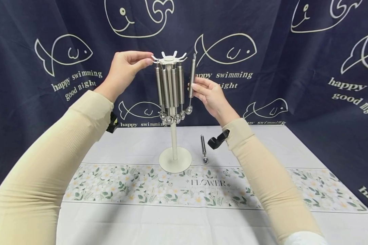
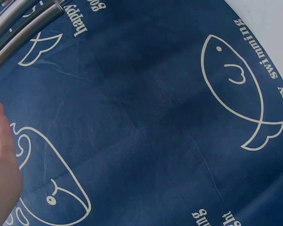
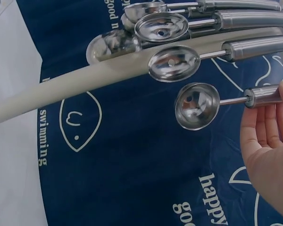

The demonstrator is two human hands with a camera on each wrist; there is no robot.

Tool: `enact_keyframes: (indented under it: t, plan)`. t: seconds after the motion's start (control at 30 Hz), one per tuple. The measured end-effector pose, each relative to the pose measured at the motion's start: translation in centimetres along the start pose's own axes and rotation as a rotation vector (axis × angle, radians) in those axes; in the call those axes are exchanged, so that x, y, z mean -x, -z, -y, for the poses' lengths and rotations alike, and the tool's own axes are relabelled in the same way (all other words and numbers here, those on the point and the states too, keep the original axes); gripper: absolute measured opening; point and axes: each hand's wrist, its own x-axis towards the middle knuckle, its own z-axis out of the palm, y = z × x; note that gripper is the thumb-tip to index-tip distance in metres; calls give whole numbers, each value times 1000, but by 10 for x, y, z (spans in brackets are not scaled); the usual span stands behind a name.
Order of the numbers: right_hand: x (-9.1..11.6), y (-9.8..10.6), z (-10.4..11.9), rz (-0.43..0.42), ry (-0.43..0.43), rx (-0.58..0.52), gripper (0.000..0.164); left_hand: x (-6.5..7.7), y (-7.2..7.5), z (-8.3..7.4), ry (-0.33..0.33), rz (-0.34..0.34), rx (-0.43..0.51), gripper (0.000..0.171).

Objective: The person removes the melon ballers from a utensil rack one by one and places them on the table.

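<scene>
A cream rack (image 1: 174,132) with a ring of hooks on top stands upright on a round base. Several steel melon ballers (image 1: 165,88) hang from it, bowls down. At the rack's left side, my left hand (image 1: 122,69) pinches the end of a hook (image 1: 155,62) between thumb and fingers. My right hand (image 1: 209,92) holds one melon baller (image 1: 192,76) by its handle, just right of the rack, bowl down and loop end near hook height. In the right wrist view its round bowl (image 3: 197,106) shows a small hole, below the hanging bowls.
Another melon baller (image 1: 203,148) lies on the white table, right of the rack's base (image 1: 175,166). A flower-print strip (image 1: 125,183) crosses the table. Close behind hangs a dark blue curtain (image 1: 178,20) with fish drawings.
</scene>
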Motion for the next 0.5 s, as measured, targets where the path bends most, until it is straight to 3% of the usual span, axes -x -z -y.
enact_keyframes:
  t: [0.3,0.5]
  plan:
    - [2,12,-2,-27,-39,40,31,0,-1,-1,8,-36,-11,37]
    - [3,19,-4,-93,-95,107,33,0,-1,-2,5,-49,-11,37]
